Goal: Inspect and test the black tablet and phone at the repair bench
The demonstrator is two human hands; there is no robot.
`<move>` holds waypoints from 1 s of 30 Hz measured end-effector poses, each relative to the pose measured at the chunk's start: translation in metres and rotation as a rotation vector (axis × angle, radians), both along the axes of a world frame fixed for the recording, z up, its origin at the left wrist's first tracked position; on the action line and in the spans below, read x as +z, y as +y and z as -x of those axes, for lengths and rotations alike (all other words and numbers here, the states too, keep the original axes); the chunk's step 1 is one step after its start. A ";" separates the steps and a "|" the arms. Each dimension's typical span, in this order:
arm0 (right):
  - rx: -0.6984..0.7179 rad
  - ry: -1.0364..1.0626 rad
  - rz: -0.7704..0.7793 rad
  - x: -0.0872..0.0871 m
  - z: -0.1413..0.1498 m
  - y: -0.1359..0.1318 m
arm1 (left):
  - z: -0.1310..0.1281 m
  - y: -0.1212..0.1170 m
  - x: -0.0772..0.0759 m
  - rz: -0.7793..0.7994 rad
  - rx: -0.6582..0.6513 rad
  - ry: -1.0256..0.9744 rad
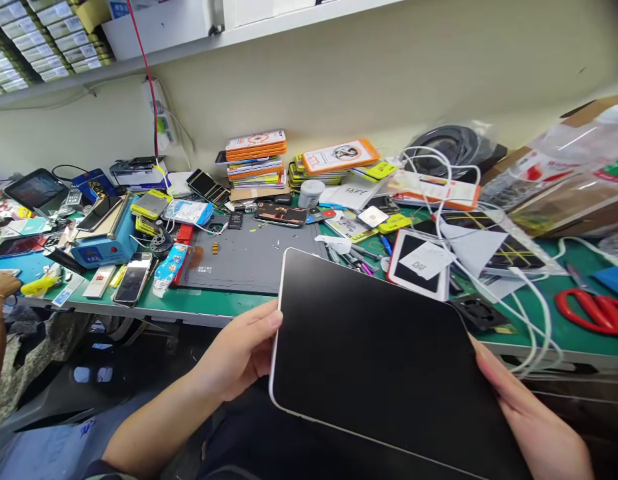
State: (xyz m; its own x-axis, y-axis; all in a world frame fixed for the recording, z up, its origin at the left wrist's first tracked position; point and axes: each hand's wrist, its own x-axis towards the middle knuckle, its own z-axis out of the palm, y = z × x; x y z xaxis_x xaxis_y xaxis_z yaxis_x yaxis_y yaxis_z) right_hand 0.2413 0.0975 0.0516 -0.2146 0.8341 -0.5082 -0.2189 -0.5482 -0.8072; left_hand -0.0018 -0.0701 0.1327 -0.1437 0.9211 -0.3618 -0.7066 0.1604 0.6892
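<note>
I hold a large tablet (383, 360) with a dark, blank screen and a pale rim over my lap, just in front of the green workbench (209, 301). My left hand (239, 350) grips its left edge, thumb lying on the rim. My right hand (529, 413) clasps the right edge from below, fingers curled behind the tablet. Beyond the tablet lies a grey work mat (249, 257) with small parts on it.
The bench is crowded: phones (133, 277), a blue heating station (101, 250), stacked orange and yellow boxes (256, 157), a smaller tablet (419, 267), white cables (529, 300), red scissors (596, 313). Another person's hand (1, 285) rests at the far left.
</note>
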 end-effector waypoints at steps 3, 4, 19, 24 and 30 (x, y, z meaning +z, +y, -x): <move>-0.092 -0.011 -0.028 0.004 0.006 0.003 | 0.003 0.001 -0.002 0.007 0.045 0.013; -0.080 0.009 -0.056 0.005 0.008 0.005 | 0.004 0.003 -0.003 0.007 0.081 0.021; 0.161 0.297 -0.308 0.071 0.050 0.019 | 0.004 0.007 0.005 0.474 0.582 -0.036; 0.177 0.336 -0.365 0.060 0.065 0.006 | 0.003 0.006 0.015 0.482 0.641 -0.077; 0.185 0.326 -0.324 0.060 0.064 0.006 | 0.003 0.004 0.014 0.477 0.629 -0.091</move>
